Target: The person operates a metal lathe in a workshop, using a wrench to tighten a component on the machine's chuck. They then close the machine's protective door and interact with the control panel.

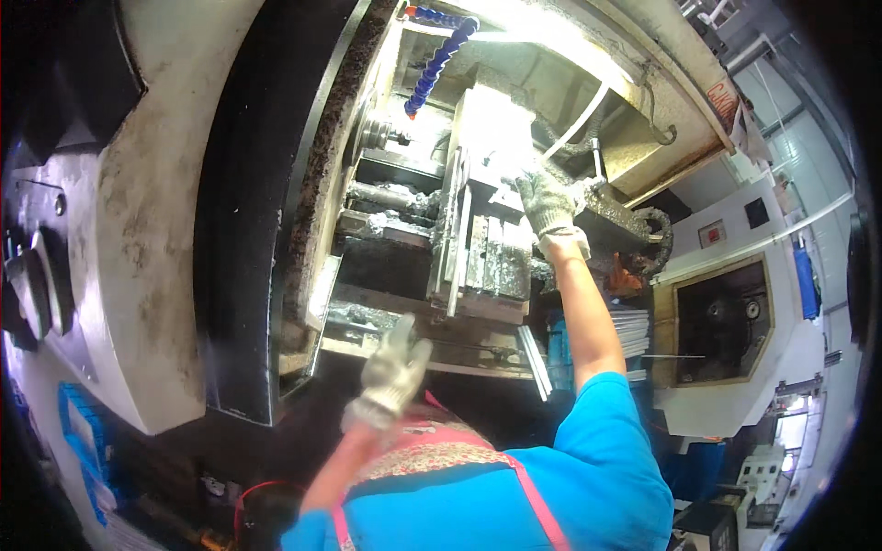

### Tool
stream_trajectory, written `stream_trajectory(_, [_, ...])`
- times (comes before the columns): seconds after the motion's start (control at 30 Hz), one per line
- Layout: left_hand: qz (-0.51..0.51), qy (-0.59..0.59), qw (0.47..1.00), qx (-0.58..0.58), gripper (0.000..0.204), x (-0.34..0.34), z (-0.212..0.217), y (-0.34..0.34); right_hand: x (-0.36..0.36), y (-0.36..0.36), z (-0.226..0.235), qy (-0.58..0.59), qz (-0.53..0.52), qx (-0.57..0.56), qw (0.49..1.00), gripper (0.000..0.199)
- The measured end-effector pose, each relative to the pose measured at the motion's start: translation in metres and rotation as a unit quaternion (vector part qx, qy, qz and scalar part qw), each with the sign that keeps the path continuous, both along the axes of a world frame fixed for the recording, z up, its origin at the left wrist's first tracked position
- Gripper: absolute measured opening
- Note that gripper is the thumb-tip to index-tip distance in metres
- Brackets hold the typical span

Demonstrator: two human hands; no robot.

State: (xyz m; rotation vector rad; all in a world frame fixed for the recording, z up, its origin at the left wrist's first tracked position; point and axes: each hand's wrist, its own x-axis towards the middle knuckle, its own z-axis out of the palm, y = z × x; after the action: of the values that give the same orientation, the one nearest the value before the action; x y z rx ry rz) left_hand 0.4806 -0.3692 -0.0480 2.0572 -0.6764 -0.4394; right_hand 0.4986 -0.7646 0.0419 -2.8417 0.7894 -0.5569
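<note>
one left hand (395, 363), mine, is empty, fingers parted; my right hand (549, 200), grip unclear, is at the far metal carriage (501, 262), likely heavy, stiff, best held edgewise.

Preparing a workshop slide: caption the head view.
Gloved right hand inside a chip-strewn machine, gloved left hand open before it.
</note>
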Motion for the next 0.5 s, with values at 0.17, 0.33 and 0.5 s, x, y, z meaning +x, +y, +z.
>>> stream_trajectory(0.17, [0.016,-0.003,1.0,-0.001,0.068,0.023,0.022,-0.086,-0.001,0.001,0.009,0.068,0.0,-0.04,0.997,0.047])
stream_trajectory(0.33, [0.042,-0.058,0.997,0.009,0.061,0.03,0.019,-0.129,-0.003,-0.017,0.012,0.056,0.11,-0.086,0.989,0.048])
stream_trajectory(0.5, [0.078,-0.013,0.997,0.019,0.033,0.026,0.015,-0.138,-0.006,-0.033,0.032,0.127,0.115,0.109,0.979,0.044])
